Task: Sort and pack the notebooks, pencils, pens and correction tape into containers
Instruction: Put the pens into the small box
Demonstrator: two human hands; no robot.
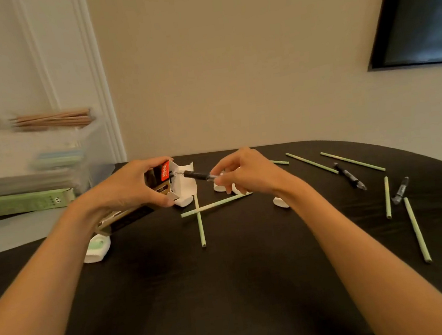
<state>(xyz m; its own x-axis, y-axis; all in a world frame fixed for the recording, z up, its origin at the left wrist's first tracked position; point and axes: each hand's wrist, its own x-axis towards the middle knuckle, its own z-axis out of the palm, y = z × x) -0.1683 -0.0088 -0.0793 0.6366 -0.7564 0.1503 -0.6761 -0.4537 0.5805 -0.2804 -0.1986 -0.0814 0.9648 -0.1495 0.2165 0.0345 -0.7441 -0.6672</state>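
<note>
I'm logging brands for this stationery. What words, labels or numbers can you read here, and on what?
Red flap of the pen box held by the left hand: white lettering, sideways, too blurred to read.
Green box: dark printed label and small panda-like mark, text blurred.
Pen in the right hand: any print too small.
Nothing reads clearly.

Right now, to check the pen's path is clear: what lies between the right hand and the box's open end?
Only the black pen, pinched by the right hand, its tip at the box that the left hand grips; head view.
</note>
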